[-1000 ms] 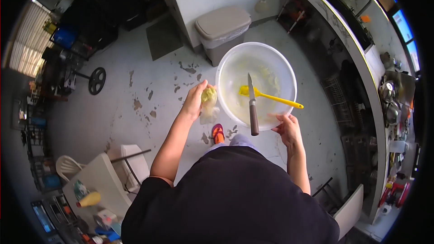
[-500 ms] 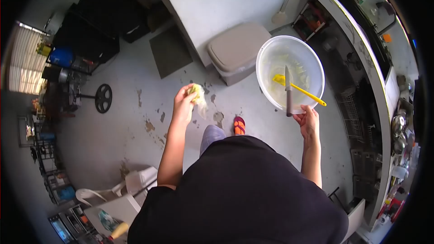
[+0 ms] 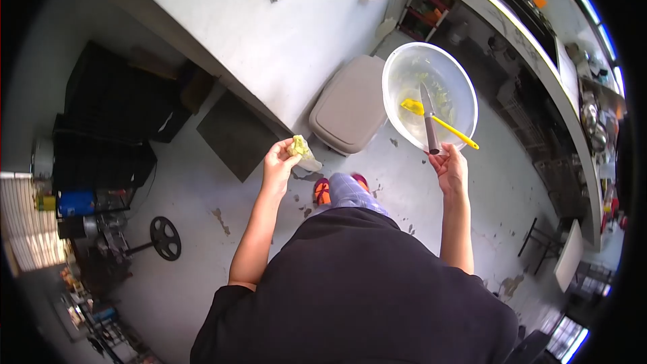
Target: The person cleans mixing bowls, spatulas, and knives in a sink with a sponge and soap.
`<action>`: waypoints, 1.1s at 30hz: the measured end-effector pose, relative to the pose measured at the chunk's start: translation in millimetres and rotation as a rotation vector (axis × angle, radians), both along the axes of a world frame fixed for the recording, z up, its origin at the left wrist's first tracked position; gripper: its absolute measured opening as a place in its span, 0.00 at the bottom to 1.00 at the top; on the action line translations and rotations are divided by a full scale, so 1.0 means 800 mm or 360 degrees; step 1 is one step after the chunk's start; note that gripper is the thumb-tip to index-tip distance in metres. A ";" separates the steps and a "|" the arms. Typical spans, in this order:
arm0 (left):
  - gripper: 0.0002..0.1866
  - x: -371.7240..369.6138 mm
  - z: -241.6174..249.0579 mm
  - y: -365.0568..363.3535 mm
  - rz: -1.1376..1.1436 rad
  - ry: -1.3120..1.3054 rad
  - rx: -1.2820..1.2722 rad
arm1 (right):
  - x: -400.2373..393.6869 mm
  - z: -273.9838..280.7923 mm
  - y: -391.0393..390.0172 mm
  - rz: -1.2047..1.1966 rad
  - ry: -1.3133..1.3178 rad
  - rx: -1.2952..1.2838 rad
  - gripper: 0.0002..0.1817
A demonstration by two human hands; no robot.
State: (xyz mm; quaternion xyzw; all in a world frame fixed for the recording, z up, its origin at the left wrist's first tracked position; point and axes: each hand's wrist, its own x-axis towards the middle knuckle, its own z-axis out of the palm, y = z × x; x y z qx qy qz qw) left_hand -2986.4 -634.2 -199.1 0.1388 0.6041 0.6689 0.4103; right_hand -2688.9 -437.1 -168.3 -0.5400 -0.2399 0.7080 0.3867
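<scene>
My left hand (image 3: 278,162) pinches a crumpled, thin plastic bag (image 3: 309,160) with something yellow-green in it; the contents are too small to name. On the right, my right hand (image 3: 450,167) grips the near rim of a white plastic bowl (image 3: 465,71). The bowl is tilted, and greenish-yellow residue clings to its inner wall. A yellow spatula (image 3: 453,130) lies across the bowl, its head inside and its handle over the rim. Over the spatula rests a knife (image 3: 430,121), blade inward, its brown handle reaching the rim by my right fingers, where my thumb may touch it.
Ahead stands a lidded grey-brown bin (image 3: 347,104) beside a white wall (image 3: 269,47). A dark mat (image 3: 232,135) lies on the grey floor. A long counter (image 3: 522,34) curves along the right. At left are a black wheel (image 3: 165,238) and dark furniture (image 3: 101,155).
My view has turned and moved closer to the bin, and both feet now show. Both hands keep hold of the plastic bag and the bowl.
</scene>
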 end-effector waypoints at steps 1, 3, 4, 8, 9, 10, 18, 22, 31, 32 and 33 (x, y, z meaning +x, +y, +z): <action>0.17 -0.013 -0.007 0.005 -0.0041 0.0060 -0.0038 | -0.007 0.007 -0.012 -0.0014 -0.0008 0.0047 0.08; 0.13 -0.030 -0.014 0.013 -0.0104 0.0111 -0.0085 | -0.015 0.009 -0.036 -0.0103 -0.0053 0.0060 0.08; 0.13 -0.037 -0.016 0.020 -0.0142 0.0101 -0.0084 | -0.018 0.010 -0.041 -0.0139 -0.0086 0.0094 0.09; 0.12 -0.055 -0.037 0.035 -0.0224 0.0298 -0.0137 | -0.020 0.004 -0.062 -0.0173 -0.0153 0.0078 0.10; 0.12 -0.057 -0.042 0.045 -0.0230 0.0439 -0.0189 | -0.022 0.006 -0.062 -0.0196 -0.0149 0.0066 0.10; 0.11 -0.060 -0.049 0.049 -0.0236 0.0451 -0.0168 | -0.026 0.008 -0.066 -0.0242 -0.0133 0.0077 0.10; 0.14 -0.072 -0.137 0.069 -0.0054 0.0374 -0.0495 | -0.028 0.002 -0.080 -0.0397 -0.0079 0.0074 0.09; 0.13 -0.069 -0.168 0.067 0.0185 -0.0245 -0.0740 | -0.017 0.005 -0.088 -0.0483 -0.0158 0.0063 0.08; 0.35 -0.051 -0.225 0.125 -0.0023 -0.1111 -0.0395 | 0.012 0.009 -0.098 -0.0622 -0.0169 0.0047 0.07; 0.33 -0.055 -0.223 0.123 0.0003 -0.1010 -0.0490 | 0.012 0.010 -0.098 -0.0616 -0.0182 0.0049 0.07; 0.32 -0.058 -0.221 0.117 0.0064 -0.0969 -0.0543 | 0.013 0.010 -0.098 -0.0613 -0.0193 0.0049 0.07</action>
